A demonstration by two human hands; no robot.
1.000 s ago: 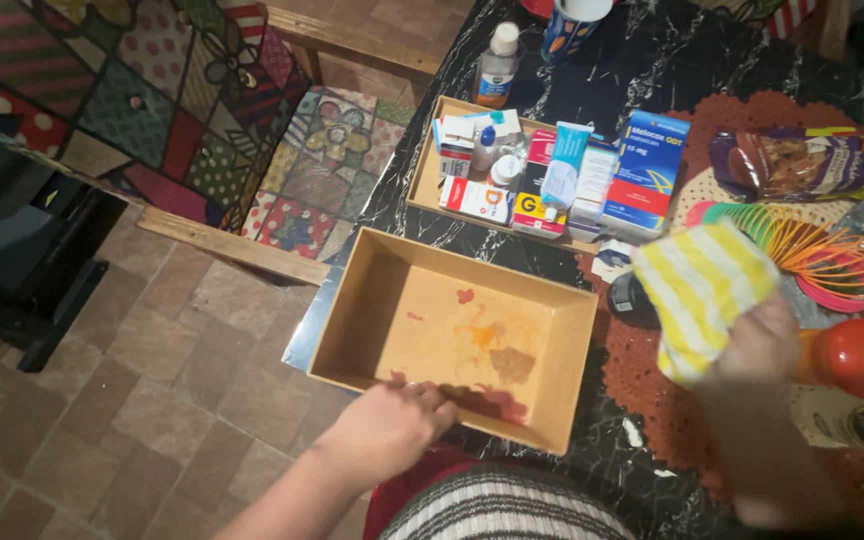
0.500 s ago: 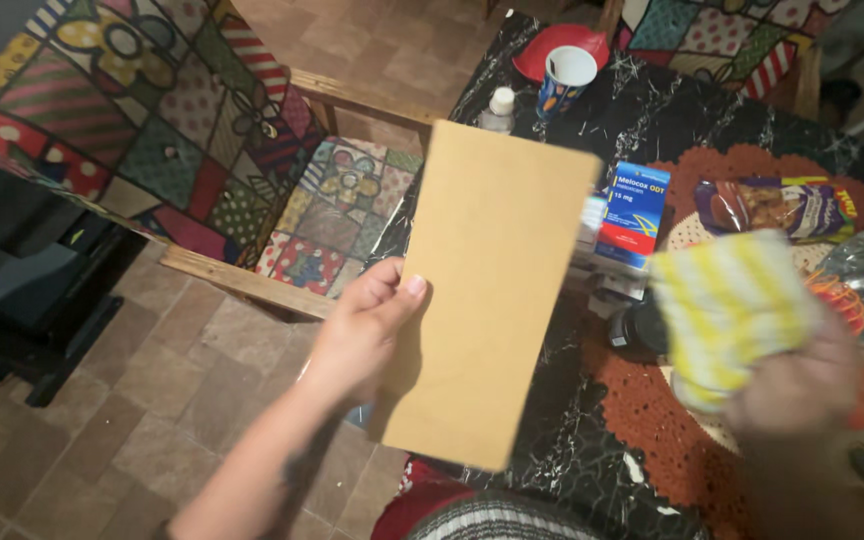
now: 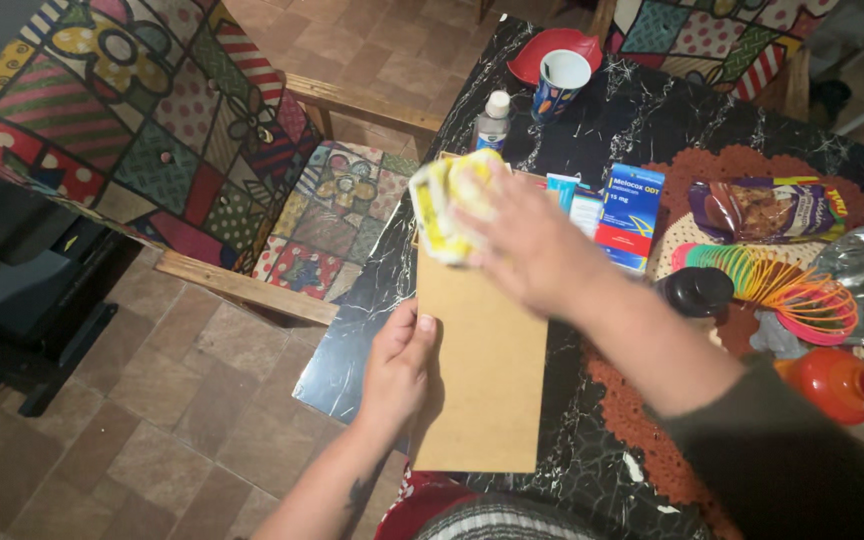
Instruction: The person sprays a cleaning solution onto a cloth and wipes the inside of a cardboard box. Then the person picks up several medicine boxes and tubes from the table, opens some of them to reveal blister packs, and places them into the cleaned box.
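view: one head-worn camera, the only view.
facing: steeply down and forward, over the person's lap onto the black marble table [image 3: 642, 110] and tiled floor [image 3: 152, 400].
nearness: close; the forearms enter from the bottom edge, with the left hand [image 3: 399, 365] and right hand [image 3: 527, 245] around mid-frame.
framing: table fills the right half, a patterned chair [image 3: 142, 120] the upper left.

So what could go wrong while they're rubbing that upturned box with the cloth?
The left hand grips the brown box by one edge only, so the right hand pressing the yellow striped cloth against it could twist it loose. The box is raised close to the small clear bottle and patterned cup, so a wide swipe might knock either over. It also hangs near the table edge and could fall to the floor.
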